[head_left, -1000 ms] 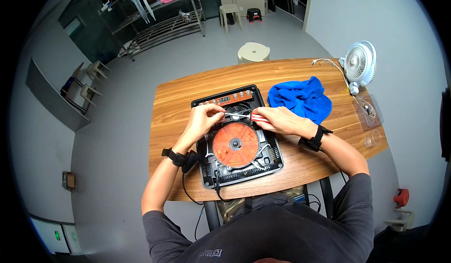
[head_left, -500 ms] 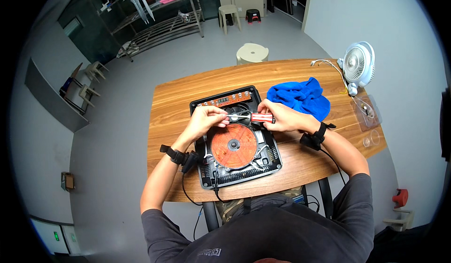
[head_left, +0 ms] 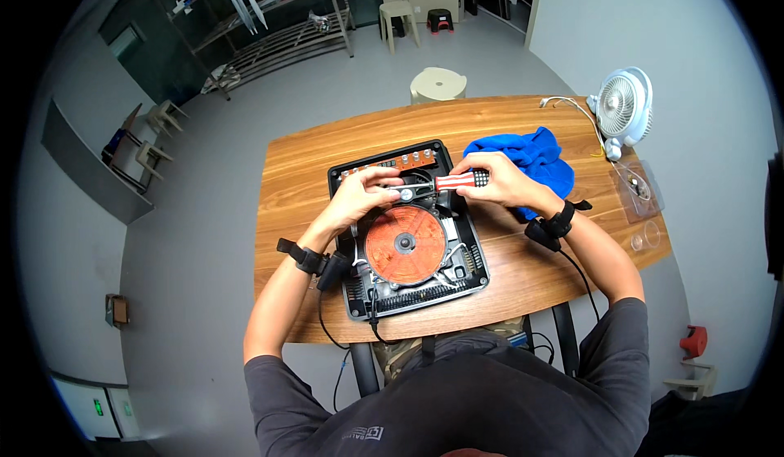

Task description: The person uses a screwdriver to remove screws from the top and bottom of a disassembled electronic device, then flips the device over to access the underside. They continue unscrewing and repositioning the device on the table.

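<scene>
An opened induction cooker (head_left: 478,249) lies on the table before me, its black case showing a round copper-red coil (head_left: 388,249) and an orange circuit board (head_left: 418,160) along its far side. In my right hand (head_left: 505,184) is the red-and-white striped handle of a screwdriver (head_left: 453,182), held level above the case. The metal shaft points left, over the area between coil and board. My left hand (head_left: 357,200) has its thumb and fingers closed about the shaft's tip; whether a small part is also between them is hidden.
A blue cloth (head_left: 531,159) lies crumpled right of the cooker. At the table's far right corner stands a white fan (head_left: 622,110) with its cable. A clear tray (head_left: 641,191) with small parts rests on the right edge. A cream stool (head_left: 438,85) stands beyond the table.
Both hands and the screwdriver have shifted slightly away from me, toward the circuit board. The left fingers now sit farther along over the shaft's tip, and more of the dotted handle end shows.
</scene>
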Available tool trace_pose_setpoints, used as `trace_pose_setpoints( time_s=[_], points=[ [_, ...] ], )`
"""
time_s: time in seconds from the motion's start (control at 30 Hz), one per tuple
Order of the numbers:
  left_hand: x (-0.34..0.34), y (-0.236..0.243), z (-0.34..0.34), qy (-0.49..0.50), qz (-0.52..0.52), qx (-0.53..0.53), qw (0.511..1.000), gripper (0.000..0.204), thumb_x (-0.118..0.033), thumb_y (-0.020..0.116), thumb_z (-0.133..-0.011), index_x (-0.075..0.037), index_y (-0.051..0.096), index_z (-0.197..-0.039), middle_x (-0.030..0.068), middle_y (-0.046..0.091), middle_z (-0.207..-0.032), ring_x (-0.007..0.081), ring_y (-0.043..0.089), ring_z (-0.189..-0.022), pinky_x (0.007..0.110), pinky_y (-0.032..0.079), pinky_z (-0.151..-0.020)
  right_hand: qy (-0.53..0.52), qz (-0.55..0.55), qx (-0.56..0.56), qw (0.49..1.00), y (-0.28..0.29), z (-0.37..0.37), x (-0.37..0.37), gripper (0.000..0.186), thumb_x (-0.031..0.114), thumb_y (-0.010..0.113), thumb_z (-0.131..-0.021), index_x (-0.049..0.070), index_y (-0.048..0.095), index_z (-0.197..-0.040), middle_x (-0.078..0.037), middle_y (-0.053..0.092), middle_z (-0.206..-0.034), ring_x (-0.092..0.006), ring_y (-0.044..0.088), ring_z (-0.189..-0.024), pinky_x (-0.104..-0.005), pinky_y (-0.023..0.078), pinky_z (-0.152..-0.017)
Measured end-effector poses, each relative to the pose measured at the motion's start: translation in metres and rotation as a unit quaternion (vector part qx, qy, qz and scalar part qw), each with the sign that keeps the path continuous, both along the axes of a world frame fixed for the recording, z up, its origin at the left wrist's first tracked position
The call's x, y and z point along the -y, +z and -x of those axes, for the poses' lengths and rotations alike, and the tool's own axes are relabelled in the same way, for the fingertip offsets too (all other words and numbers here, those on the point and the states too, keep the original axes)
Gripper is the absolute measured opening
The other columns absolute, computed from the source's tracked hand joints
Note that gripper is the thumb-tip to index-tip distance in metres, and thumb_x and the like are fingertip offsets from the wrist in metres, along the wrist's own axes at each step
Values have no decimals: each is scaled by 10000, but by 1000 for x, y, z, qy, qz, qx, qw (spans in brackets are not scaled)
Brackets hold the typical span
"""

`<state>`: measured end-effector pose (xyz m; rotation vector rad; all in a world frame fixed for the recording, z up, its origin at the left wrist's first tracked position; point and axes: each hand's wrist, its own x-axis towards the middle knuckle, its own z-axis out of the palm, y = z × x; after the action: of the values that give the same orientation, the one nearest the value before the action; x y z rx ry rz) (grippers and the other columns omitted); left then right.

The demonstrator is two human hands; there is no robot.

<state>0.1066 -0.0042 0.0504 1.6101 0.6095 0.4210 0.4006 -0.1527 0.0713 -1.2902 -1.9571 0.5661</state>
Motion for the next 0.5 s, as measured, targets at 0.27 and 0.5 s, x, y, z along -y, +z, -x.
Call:
trace_pose_setpoints(
  time_s=[0.27,0.5],
  points=[
    [-30,-29,10,-8,-470,-124,874,439,-141,734,-900,-36,655,-1318,159,640,-1316,364,601,-1242,455,482,-1074,-53,-9,98,994,23,-36,-7,275,132,798,-842,-5,755,-1076,-152,741,-988,-281,710,-931,-370,553,-853],
    [-21,-27,-4,-65,-512,-220,828,543,-283,738,-938,16,611,-1373,178,557,-1444,360,509,-1363,495,407,-1154,-55,67,170,982,70,-59,-27,345,195,786,-834,-19,667,-1077,-173,731,-944,-297,703,-868,-395,548,-809]
  ],
)
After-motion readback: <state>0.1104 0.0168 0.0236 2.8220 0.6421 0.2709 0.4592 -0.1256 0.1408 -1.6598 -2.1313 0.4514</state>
